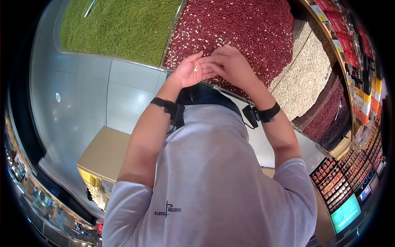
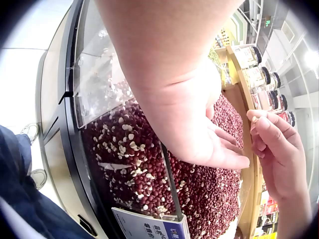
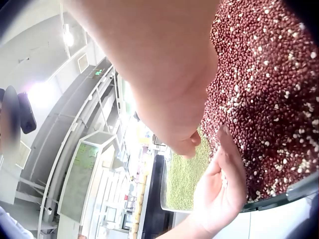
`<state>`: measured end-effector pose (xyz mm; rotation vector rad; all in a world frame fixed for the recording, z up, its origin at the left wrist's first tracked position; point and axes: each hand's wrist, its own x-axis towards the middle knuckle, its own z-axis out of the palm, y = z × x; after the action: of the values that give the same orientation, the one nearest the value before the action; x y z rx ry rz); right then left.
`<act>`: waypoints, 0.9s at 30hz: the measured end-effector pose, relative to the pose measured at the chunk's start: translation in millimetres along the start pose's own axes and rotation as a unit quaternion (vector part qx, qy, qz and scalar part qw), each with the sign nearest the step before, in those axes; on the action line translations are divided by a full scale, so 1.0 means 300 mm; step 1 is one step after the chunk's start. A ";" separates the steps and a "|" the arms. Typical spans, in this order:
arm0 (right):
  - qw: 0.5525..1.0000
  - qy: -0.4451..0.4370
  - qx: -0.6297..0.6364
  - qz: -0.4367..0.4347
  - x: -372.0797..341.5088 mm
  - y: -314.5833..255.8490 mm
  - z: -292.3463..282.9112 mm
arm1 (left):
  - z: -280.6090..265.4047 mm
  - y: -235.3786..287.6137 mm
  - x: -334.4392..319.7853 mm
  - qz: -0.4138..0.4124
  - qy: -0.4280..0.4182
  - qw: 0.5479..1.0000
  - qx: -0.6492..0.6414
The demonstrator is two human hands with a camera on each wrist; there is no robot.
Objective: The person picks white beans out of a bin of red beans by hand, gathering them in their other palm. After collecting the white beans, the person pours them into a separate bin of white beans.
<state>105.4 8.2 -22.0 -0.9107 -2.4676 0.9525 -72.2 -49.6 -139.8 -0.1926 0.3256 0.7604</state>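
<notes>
My left hand [image 1: 187, 74] is held palm up at the front edge of the red bean bin, its fingers extended toward my right hand. A few small white grains [image 1: 196, 69] lie in its palm. My right hand [image 1: 233, 66] is just beside it, over the beans. In the left wrist view, the right thumb and index finger pinch a single white grain [image 2: 254, 119]. Beneath both hands spread dark red beans [image 1: 247, 29], with many white grains scattered among them, most thickly toward the left side of the bin.
Green beans [image 1: 119, 33] fill the bin on the left, behind a clear divider [image 1: 173, 33]. Cream-coloured grain [image 1: 306, 78] lies to the right. A price sign [image 2: 149, 226] stands at the bin's edge. Packaged goods [image 1: 341, 24] line a shelf on the far right; a tan box [image 1: 105, 150] is at lower left.
</notes>
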 end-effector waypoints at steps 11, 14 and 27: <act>0.980 0.106 -0.135 0.105 0.040 0.218 -0.011 | 0.044 -0.007 -0.022 -0.001 0.077 0.997 0.031; 0.972 0.076 -0.159 0.152 0.049 0.242 0.022 | 0.032 -0.008 -0.020 0.009 0.069 0.997 0.015; 0.965 0.042 -0.201 0.165 0.080 0.267 0.058 | 0.047 -0.022 -0.023 0.049 -0.009 0.993 0.105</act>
<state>114.3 61.7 -87.9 -1.4968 -2.5272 0.4874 -69.3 -54.6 -124.0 0.0283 0.3972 0.8197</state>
